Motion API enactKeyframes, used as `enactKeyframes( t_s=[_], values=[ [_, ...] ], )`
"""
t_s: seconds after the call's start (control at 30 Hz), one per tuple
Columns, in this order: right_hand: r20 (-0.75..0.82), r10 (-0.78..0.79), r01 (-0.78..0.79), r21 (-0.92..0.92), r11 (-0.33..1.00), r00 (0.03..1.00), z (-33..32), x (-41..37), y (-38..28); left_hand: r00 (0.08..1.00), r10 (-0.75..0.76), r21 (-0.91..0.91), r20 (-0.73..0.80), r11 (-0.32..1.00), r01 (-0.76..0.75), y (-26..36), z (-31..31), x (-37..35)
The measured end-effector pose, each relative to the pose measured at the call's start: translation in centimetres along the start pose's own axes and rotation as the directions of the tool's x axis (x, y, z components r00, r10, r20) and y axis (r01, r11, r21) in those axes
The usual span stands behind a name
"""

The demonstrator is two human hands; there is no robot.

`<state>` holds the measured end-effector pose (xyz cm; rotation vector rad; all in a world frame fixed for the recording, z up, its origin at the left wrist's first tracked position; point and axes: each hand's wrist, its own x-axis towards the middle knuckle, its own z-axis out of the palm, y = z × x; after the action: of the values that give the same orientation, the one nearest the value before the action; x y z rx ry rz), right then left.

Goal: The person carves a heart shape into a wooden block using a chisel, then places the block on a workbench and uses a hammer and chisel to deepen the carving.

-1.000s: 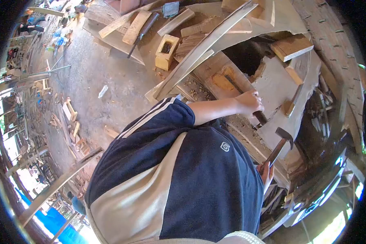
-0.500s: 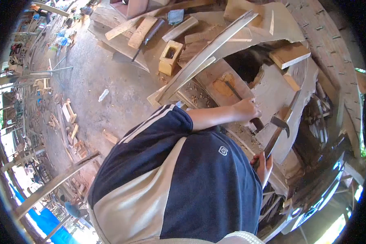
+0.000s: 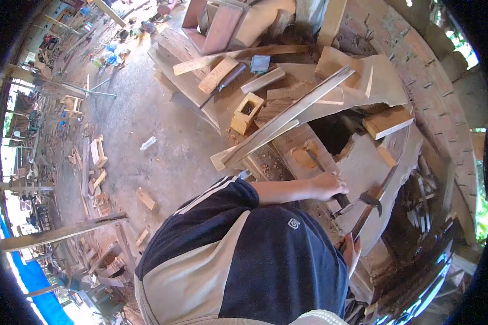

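Note:
My left hand (image 3: 328,187) is closed around a chisel (image 3: 319,161), its dark handle end sticking out on the near side of the fist. The blade points at a pale cut patch on a wooden board (image 3: 309,136); exact tip contact is hard to make out. Low at the right, my right hand (image 3: 352,252) grips the handle of a claw hammer (image 3: 372,201), partly hidden by my shirt. The hammer head is apart from the chisel handle, just to its right. Small wood chips (image 3: 274,165) lie beside the board.
A long wooden strip (image 3: 290,116) slants across the bench. Behind it stand a hollowed wooden block (image 3: 247,112) and several offcuts. A thick wood block (image 3: 388,122) lies near a dark gap at the right. A clear plastic bottle (image 3: 148,143) is on the floor.
My view has shifted, so the bench, tools and hands appear lower in the picture. Both hands keep their grips, and the hammer stays close to the chisel handle.

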<state>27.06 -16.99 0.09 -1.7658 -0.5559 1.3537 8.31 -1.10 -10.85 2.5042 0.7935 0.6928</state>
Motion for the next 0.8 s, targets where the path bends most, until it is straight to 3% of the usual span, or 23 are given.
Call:
enactKeyframes(
  t_s=[0.07,0.1,0.17,0.23,0.3,0.37,0.43,0.5,0.57,0.63,0.77,0.8],
  values=[
    [0.004,0.050,-0.050,0.033,0.998,0.999,-0.5,0.8,0.0,0.999,-0.032,-0.150,0.032,0.988,0.037,0.9,-1.7,0.7],
    [0.007,0.091,-0.091,0.011,0.996,0.996,-1.3,1.9,0.8,0.999,-0.027,-0.143,0.029,0.989,0.031,1.0,-1.8,0.8],
    [0.011,0.125,-0.125,-0.015,0.992,0.992,-2.0,3.1,1.2,0.994,-0.016,-0.239,-0.104,0.971,-0.009,1.4,-1.8,1.1],
    [0.105,0.221,-0.205,-0.142,0.968,0.970,-2.5,3.9,1.2,0.994,-0.030,-0.244,-0.107,0.970,0.003,2.0,-2.5,1.3],
    [0.119,0.196,-0.190,-0.064,0.980,0.973,-2.7,4.4,1.9,0.993,-0.045,-0.248,-0.105,0.968,0.018,2.5,-2.6,1.4],
    [0.133,0.306,-0.324,0.142,0.935,0.943,-2.6,4.7,1.9,0.992,-0.057,-0.268,-0.110,0.963,0.026,2.5,-2.1,1.2],
    [0.133,0.343,-0.364,0.199,0.910,0.930,-3.1,5.2,1.6,0.989,-0.053,-0.287,-0.138,0.958,0.012,2.3,-1.6,0.9],
    [0.382,0.411,-0.559,0.486,0.672,0.827,-4.0,6.6,2.5,0.984,-0.048,-0.309,-0.172,0.951,-0.007,2.0,-1.1,0.7],
    [0.459,0.357,-0.571,0.514,0.640,0.814,-4.3,6.7,2.2,0.961,-0.114,-0.333,-0.253,0.943,0.024,2.1,-1.5,0.5],
    [0.571,0.358,-0.674,0.633,0.380,0.738,-4.3,6.6,1.6,0.942,-0.150,-0.342,-0.299,0.939,0.040,2.1,-2.7,0.6],
    [0.646,0.339,-0.729,0.590,0.346,0.684,-5.2,7.3,1.6,0.871,-0.267,-0.417,-0.412,0.905,0.080,1.8,-3.4,0.9],
    [0.627,0.359,-0.722,0.604,0.336,0.691,-5.2,7.0,1.2,0.875,-0.316,-0.437,-0.367,0.889,0.137,1.9,-3.6,0.9]
  ],
)
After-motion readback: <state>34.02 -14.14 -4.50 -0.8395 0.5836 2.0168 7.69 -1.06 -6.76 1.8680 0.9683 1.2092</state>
